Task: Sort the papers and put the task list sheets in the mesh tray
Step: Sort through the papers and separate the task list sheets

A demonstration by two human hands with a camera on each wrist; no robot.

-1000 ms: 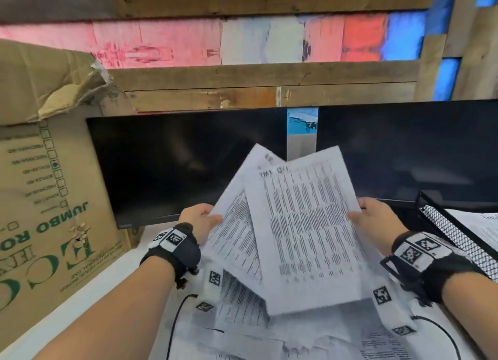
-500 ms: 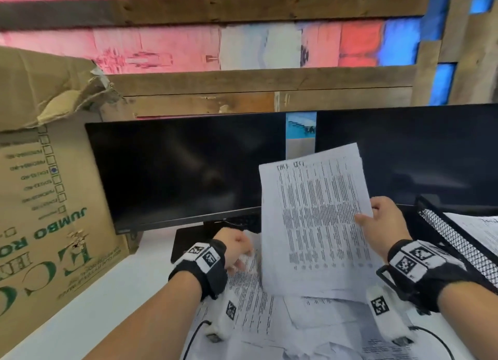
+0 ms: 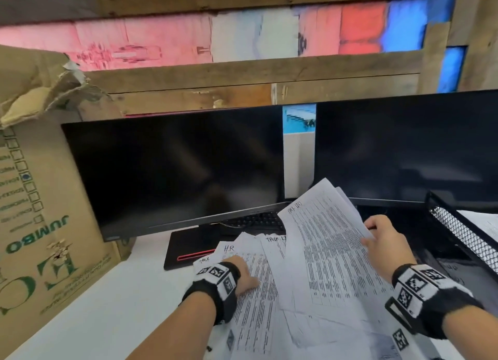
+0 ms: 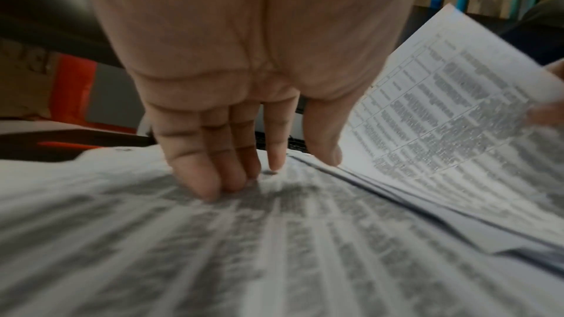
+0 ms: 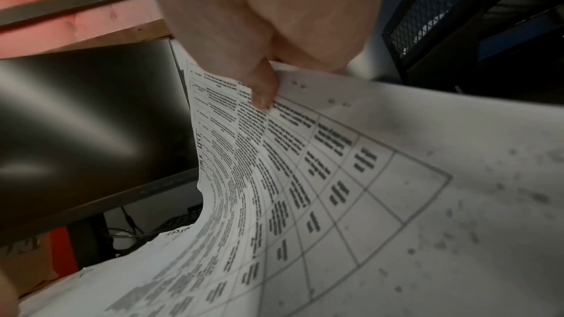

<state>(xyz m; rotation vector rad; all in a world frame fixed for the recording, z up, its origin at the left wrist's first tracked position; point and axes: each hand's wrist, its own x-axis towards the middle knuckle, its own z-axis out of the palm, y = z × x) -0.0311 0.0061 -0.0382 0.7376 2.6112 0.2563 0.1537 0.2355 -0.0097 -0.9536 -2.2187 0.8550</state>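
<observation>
- Right hand (image 3: 382, 241) pinches a printed task list sheet (image 3: 331, 252) at its right edge; thumb (image 5: 262, 90) on the printed face, other fingers behind it, hidden.
- Sheet is lifted and tilted, top corner up in front of the gap between the two monitors, lower part trailing over the paper pile (image 3: 269, 319). More sheet edges show just behind it; how many the grip takes, cannot tell.
- Handwriting at the sheet's top left, blurred, looks like "TASK LIST".
- Left hand (image 3: 242, 273) is flat on the pile, palm down; left wrist view shows its fingertips (image 4: 207, 189) straight and pressing the top sheet, holding nothing.
- Pile lies loose and overlapping on the white surface (image 3: 113, 314) in front of the person. One sheet (image 3: 231, 252) by the left hand is marked "HR" at the top; another next to it (image 3: 275, 241) starts "TASK L…".
- Mesh tray (image 3: 463, 235), black, sits at the far right of the surface, to the right of the right hand and apart from the lifted sheet. White paper (image 3: 485, 222) already lies in it; text unreadable.
- Two dark monitors behind the pile: left monitor (image 3: 175, 168), right monitor (image 3: 409, 149). Black keyboard (image 3: 256, 221) under the left one, its red-striped base (image 3: 194, 249) touching the pile's far edge.
- Torn cardboard box (image 3: 40, 198) stands at the far left, green print upside down.
- Both wrists wear black bands with white marker tags.
</observation>
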